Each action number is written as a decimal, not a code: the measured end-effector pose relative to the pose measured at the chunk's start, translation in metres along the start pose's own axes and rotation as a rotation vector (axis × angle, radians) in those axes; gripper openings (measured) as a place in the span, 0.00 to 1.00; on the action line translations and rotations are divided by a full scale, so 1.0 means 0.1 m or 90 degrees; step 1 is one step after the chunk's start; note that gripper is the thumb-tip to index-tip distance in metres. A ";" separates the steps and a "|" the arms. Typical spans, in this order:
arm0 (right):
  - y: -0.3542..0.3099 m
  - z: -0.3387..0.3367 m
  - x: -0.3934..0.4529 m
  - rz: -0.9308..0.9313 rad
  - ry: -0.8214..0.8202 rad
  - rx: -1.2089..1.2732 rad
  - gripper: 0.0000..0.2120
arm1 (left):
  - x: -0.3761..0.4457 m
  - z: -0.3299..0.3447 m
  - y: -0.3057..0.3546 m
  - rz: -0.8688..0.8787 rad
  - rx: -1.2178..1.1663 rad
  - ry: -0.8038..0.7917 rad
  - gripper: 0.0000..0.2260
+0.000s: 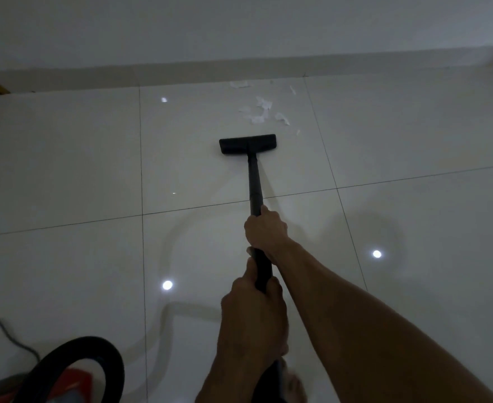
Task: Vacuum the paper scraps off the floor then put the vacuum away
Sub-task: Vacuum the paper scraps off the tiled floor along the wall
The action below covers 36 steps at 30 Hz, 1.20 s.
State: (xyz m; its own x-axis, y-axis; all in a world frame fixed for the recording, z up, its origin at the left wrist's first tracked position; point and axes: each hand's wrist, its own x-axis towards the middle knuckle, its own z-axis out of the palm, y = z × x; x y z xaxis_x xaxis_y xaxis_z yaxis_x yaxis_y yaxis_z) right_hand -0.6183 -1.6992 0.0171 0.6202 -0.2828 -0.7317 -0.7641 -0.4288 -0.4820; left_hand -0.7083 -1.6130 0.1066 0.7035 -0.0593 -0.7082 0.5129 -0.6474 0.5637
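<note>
I see both hands, right hand ahead of left hand, fingers grasping the black vacuum wand. Its flat black floor head rests on the glossy white tiled floor, just short of torn white paper scraps.

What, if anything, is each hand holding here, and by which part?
Both hands grip the vacuum wand: the right hand around its middle, the left hand lower down, around the thicker end nearest the person.

Single head view, high, angled forward-down at floor.
</note>
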 end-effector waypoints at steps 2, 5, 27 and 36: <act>-0.13 -0.01 0.19 -0.002 0.015 0.005 0.19 | 0.16 -0.05 0.05 -0.001 -0.024 -0.009 0.12; -0.36 -0.06 0.41 0.013 0.048 0.009 0.19 | 0.39 -0.15 0.17 -0.009 -0.053 -0.007 0.13; -1.61 -0.41 1.84 -0.025 0.048 -0.016 0.20 | 1.89 -0.70 1.07 -0.017 -0.095 0.026 0.16; -1.81 -0.48 2.28 -0.047 0.095 -0.041 0.20 | 2.34 -0.83 1.17 0.005 -0.115 0.011 0.14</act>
State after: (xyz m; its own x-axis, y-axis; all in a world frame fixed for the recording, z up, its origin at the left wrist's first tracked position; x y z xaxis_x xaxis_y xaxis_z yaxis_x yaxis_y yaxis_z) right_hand -0.3303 -1.7270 -0.0396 0.6970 -0.3706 -0.6138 -0.7057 -0.5060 -0.4959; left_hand -0.4424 -1.6401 0.0419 0.7150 -0.0499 -0.6973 0.5866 -0.4997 0.6373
